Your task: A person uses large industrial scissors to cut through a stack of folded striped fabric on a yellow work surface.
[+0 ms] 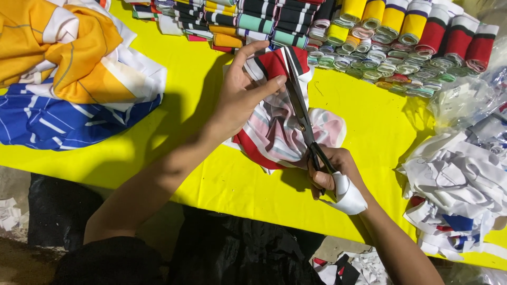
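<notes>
Mid-cut here: my right hand (338, 177) is clenched on the scissors (302, 108), blades running up the striped cloth (274, 132) just ahead. Left hand (240, 95) pinches the cloth's top edge taut. Next snip probably needs it kept tight.

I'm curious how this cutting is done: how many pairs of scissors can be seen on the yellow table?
1. The scissors are in the right hand, blades pointing away over the red, white and black striped fabric piece that the left hand pinches. Others could lie hidden under the cloth piles.
</notes>
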